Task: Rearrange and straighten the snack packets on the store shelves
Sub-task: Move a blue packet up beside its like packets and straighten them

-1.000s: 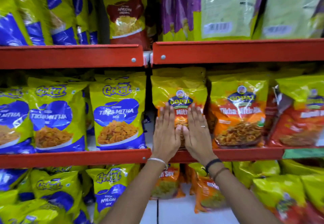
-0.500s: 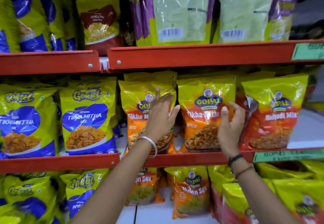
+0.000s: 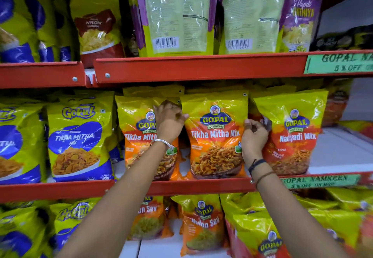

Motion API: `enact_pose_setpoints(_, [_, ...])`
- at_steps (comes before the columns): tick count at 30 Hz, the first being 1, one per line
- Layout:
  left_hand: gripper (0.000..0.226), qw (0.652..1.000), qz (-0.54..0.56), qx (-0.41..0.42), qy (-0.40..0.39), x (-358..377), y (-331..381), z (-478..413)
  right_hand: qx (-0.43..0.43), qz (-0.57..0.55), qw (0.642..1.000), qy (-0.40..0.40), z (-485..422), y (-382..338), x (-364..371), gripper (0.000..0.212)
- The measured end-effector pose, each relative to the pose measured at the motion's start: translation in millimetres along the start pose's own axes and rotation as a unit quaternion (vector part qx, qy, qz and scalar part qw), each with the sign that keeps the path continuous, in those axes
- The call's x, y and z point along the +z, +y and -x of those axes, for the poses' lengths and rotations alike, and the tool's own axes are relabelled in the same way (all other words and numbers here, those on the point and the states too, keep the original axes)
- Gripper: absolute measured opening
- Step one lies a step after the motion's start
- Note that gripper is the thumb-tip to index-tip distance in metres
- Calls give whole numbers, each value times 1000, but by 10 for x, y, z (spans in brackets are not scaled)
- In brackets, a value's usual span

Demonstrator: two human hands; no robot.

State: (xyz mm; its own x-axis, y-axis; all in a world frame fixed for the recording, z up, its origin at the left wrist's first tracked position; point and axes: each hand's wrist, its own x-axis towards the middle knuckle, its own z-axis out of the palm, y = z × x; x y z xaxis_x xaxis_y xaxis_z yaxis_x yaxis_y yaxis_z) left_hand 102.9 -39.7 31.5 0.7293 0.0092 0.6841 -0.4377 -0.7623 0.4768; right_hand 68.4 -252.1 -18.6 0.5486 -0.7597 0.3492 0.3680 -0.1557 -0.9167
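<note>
A yellow-and-orange Gopal Tikha Mitha Mix packet (image 3: 215,136) stands upright on the middle red shelf (image 3: 201,186). My left hand (image 3: 169,121) grips its left edge, fingers curled behind it. My right hand (image 3: 253,136) holds its right edge in the gap beside a Nadiyadi Mix packet (image 3: 292,132). Another Tikha Mitha Mix packet (image 3: 139,134) stands to the left, partly hidden by my left wrist.
Blue-and-yellow Gokul Tikha Mitha packets (image 3: 77,140) fill the middle shelf's left. The top shelf holds purple-and-green packets turned back to front (image 3: 177,15). Nylon Sev packets (image 3: 202,223) stand on the shelf below. Bare white shelf (image 3: 341,148) shows at the right.
Both hands left the first Tikha Mitha packet and shifted right to the neighbouring one, now holding its two side edges. The camera has turned right and come closer.
</note>
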Motion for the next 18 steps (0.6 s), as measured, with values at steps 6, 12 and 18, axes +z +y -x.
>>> enact_pose_setpoints(6, [49, 992, 41, 113, 44, 155, 113, 777, -196, 139, 964, -113, 566, 208, -280, 59])
enact_pose_setpoints(12, [63, 981, -74, 169, -66, 702, -87, 1406, -345, 328, 855, -205, 894, 723, -331, 63])
enact_pose_setpoints(18, [60, 978, -111, 160, -68, 773, -134, 1383, -353, 384, 831, -195, 837, 778, -278, 61])
